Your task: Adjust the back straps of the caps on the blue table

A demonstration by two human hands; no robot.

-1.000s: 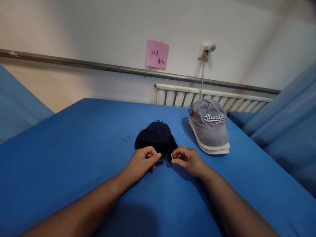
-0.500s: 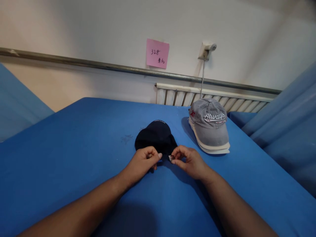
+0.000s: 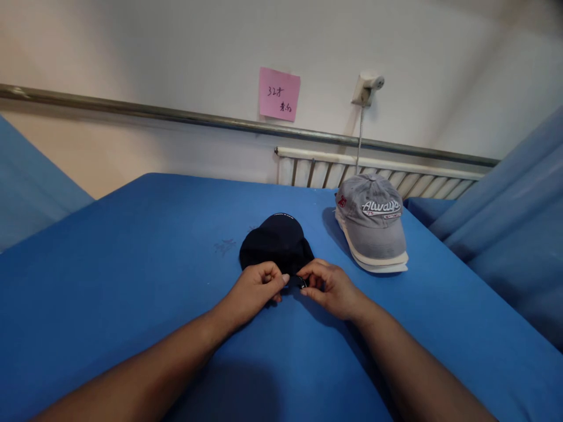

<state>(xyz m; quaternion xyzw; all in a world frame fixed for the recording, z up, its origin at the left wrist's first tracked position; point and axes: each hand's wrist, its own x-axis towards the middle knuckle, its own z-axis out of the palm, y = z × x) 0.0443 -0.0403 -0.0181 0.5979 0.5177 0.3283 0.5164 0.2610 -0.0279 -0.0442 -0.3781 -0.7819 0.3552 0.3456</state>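
Observation:
A black cap [image 3: 277,240] lies on the blue-covered bed [image 3: 132,281], its near side toward me. My left hand [image 3: 261,284] pinches the cap's near edge, where the back strap seems to be, between thumb and fingers. Just to the right, my right hand [image 3: 328,287] is closed, thumb and fingertips gripping a small shiny metal buckle [image 3: 302,282] at the cap's strap. The two hands are a short gap apart. My fingers hide most of the strap.
A stack of caps, a grey one [image 3: 372,217] on top with pale brims below, stands at the right. Behind the bed are a radiator [image 3: 325,173], a metal rail [image 3: 197,120], a pink note [image 3: 279,94] and a wall socket [image 3: 367,91]. Blue curtains [image 3: 514,234] hang at the sides.
My right hand has shifted slightly left, toward my left hand, and the metal buckle has turned in its fingers. My left hand keeps its pinch on the cap.

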